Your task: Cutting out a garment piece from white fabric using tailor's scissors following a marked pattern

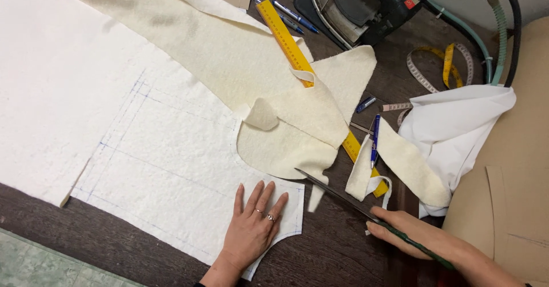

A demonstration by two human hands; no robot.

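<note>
My left hand lies flat, fingers spread, on a white fleecy fabric piece marked with blue pen lines, pressing its lower right corner onto the dark wooden table. My right hand grips long dark-handled scissors. Their blades point up and left, with the tip at the curved cut edge of the marked piece, under a cream offcut.
A yellow ruler lies diagonally under cream offcuts. Blue pens and a tape measure lie nearby. An iron with hoses stands at the top, white cloth at right, and tan card patterns at the far right.
</note>
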